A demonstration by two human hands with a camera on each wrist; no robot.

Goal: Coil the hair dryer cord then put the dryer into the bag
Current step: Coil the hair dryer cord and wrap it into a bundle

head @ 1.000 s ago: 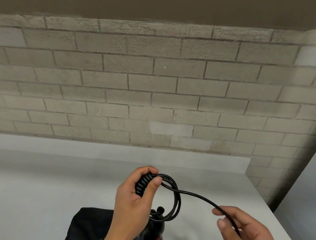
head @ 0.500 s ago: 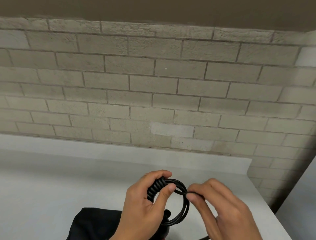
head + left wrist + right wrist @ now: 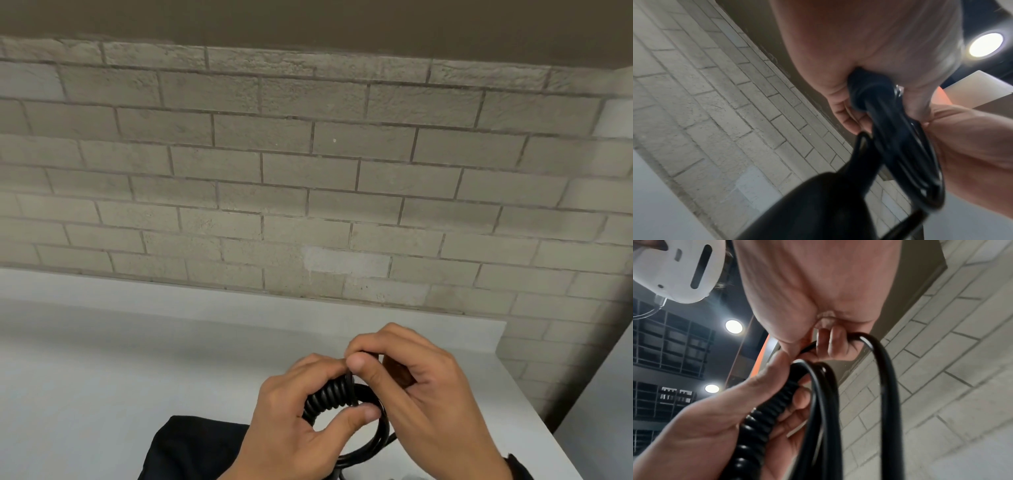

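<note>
My left hand (image 3: 308, 421) grips a bundle of black cord loops (image 3: 380, 442) at the ribbed strain relief (image 3: 330, 397), thumb pressed across the front. My right hand (image 3: 407, 387) meets it from the right and pinches a strand of the cord (image 3: 885, 369) against the top of the bundle. In the left wrist view the loops (image 3: 906, 155) hang from the fist above the blurred black dryer body (image 3: 813, 207). The black bag (image 3: 195, 448) lies on the table under my left forearm. The dryer itself is hidden in the head view.
A white table (image 3: 102, 377) runs left and ends at a right edge near my right wrist. A grey brick wall (image 3: 308, 171) stands close behind it. Ceiling lights (image 3: 733, 326) and dark shelving show in the right wrist view.
My right hand came in from the lower right, carrying the loose cord strand up to the bundle, and now pinches it on top. My left hand kept its grip.
</note>
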